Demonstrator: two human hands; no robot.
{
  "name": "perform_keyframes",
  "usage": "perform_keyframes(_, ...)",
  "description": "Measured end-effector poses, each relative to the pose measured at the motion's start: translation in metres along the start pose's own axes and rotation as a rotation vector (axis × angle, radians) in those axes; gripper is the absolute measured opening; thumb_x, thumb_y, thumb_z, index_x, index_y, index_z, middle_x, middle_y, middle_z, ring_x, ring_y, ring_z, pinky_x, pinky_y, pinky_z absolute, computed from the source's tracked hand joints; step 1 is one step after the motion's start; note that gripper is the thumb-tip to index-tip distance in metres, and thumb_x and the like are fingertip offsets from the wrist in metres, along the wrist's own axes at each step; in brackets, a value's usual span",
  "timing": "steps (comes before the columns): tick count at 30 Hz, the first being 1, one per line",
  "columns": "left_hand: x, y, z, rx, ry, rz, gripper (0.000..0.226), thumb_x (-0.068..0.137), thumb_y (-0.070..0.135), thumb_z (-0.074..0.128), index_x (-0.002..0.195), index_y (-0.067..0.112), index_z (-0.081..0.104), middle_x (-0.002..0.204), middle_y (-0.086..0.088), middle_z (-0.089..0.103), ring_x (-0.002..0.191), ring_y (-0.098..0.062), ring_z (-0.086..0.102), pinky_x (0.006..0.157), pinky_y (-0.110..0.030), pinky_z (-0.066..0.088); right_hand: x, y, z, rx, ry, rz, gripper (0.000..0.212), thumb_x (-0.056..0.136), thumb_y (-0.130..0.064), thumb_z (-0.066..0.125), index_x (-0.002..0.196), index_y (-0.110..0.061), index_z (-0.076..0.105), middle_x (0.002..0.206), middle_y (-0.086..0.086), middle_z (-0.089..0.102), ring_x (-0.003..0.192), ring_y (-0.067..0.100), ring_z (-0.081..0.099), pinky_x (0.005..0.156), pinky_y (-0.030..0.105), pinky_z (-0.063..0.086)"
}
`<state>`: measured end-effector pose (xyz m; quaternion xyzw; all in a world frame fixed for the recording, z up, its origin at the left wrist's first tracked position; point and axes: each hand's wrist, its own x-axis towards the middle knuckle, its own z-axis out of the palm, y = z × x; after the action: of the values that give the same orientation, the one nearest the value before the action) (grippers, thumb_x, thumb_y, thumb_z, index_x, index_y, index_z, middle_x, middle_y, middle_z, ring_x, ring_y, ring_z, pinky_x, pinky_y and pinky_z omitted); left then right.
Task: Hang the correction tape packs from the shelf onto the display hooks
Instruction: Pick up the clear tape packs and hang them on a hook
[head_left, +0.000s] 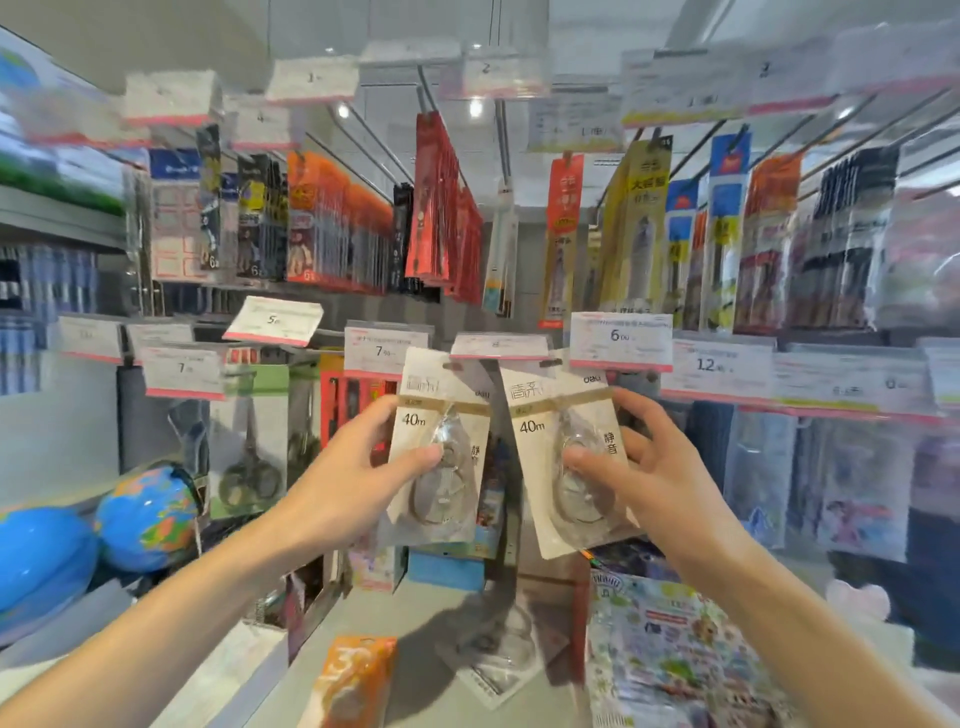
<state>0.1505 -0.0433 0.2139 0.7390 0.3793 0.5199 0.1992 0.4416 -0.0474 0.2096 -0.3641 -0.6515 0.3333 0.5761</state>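
My left hand (358, 483) grips a beige correction tape pack (441, 400) marked 40m, thumb across its clear blister. My right hand (644, 467) pinches a second, matching correction tape pack (545, 410), also thumb on the blister. Both packs are raised side by side, their tops just under the price tag (498, 345) at the tip of a display hook in the middle row. More correction tape packs (498, 654) lie flat on the grey shelf (415, 613) below my hands.
Hooks above carry red, orange and yellow stationery packs (441, 208). Price tags (621, 338) line the middle row. Two globes (145, 514) stand at the left, scissors packs (249, 447) hang beside them. An orange pack (353, 680) and a colourful sticker pack (675, 654) lie on the shelf.
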Motion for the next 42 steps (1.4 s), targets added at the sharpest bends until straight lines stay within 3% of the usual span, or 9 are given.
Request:
perform_keyframes(10,0.019,0.007,-0.021,-0.014,-0.039,0.082,0.041,0.098,0.015,0.068,0.132,0.035,0.059,0.126,0.021,0.072,0.117,-0.001,0.067,0.098,-0.027,0.050,0.014,0.030,-0.013,-0.192,0.057,-0.024,0.073,0.086,-0.028,0.085,0.144,-0.042,0.042,0.107,-0.016,0.081,0.094,0.008,0.080,0.078,0.036,0.063)
perform_keyframes(14,0.023,0.007,-0.023,-0.017,-0.043,0.092,0.040,0.098,0.013,0.068,0.132,0.032,0.059,0.127,0.019,0.072,0.118,-0.003,0.068,0.101,-0.031,0.051,0.036,0.035,0.006,-0.243,0.078,-0.044,0.076,0.083,-0.035,0.086,0.145,-0.043,0.042,0.109,-0.009,0.079,0.093,0.001,0.077,0.082,0.033,0.063)
perform_keyframes(20,0.026,0.010,-0.024,-0.055,-0.047,0.086,0.043,0.098,0.013,0.067,0.138,0.026,0.057,0.130,0.013,0.072,0.121,-0.008,0.067,0.104,-0.035,0.050,0.063,0.038,0.033,-0.225,0.068,-0.068,0.070,0.085,-0.031,0.086,0.142,-0.036,0.046,0.108,-0.011,0.078,0.086,-0.004,0.076,0.062,0.009,0.055)
perform_keyframes(27,0.028,0.008,-0.024,-0.061,-0.046,0.091,0.043,0.098,0.012,0.067,0.138,0.026,0.057,0.130,0.013,0.072,0.121,-0.008,0.067,0.105,-0.037,0.049,0.069,0.047,0.043,-0.172,0.122,-0.054,0.072,0.085,-0.037,0.084,0.143,-0.039,0.043,0.114,-0.002,0.076,0.076,0.010,0.079,0.057,0.017,0.057)
perform_keyframes(31,0.028,0.006,-0.022,-0.062,-0.052,0.098,0.043,0.098,0.012,0.067,0.137,0.026,0.057,0.130,0.014,0.072,0.121,-0.007,0.067,0.103,-0.032,0.051,0.074,0.058,0.048,-0.157,0.145,-0.047,0.065,0.083,-0.039,0.086,0.130,-0.050,0.042,0.110,-0.022,0.064,0.095,-0.008,0.071,0.079,0.016,0.058)
perform_keyframes(34,0.028,0.005,-0.020,-0.067,-0.057,0.098,0.041,0.098,0.009,0.065,0.135,0.024,0.057,0.128,0.014,0.073,0.119,-0.005,0.068,0.094,-0.018,0.053,0.083,0.066,0.054,-0.108,0.154,0.009,0.068,0.086,-0.033,0.085,0.132,-0.049,0.038,0.121,-0.009,0.064,0.107,0.013,0.072,0.094,0.038,0.061)
perform_keyframes(36,0.027,0.003,-0.019,-0.070,-0.058,0.094,0.040,0.099,0.009,0.065,0.135,0.023,0.058,0.128,0.014,0.073,0.118,-0.005,0.068,0.094,-0.016,0.053,0.088,0.068,0.058,-0.126,0.157,0.051,0.067,0.089,-0.028,0.080,0.133,-0.050,0.036,0.120,-0.007,0.062,0.090,0.021,0.076,0.076,0.041,0.066)
perform_keyframes(39,0.027,0.001,-0.019,-0.072,-0.061,0.096,0.041,0.099,0.010,0.065,0.136,0.024,0.057,0.129,0.014,0.072,0.119,-0.005,0.068,0.096,-0.018,0.053,0.095,0.070,0.063,-0.125,0.161,0.110,0.070,0.091,-0.025,0.079,0.139,-0.050,0.035,0.117,0.002,0.066,0.056,0.010,0.067,0.051,0.028,0.057)
perform_keyframes(42,0.026,0.000,-0.020,-0.077,-0.070,0.098,0.041,0.099,0.015,0.067,0.137,0.026,0.056,0.132,0.012,0.071,0.122,-0.007,0.066,0.102,-0.029,0.053,0.099,0.071,0.066,-0.051,0.164,0.155,0.065,0.085,-0.033,0.086,0.131,-0.048,0.042,0.111,-0.009,0.071,0.058,-0.001,0.073,0.047,0.021,0.055)
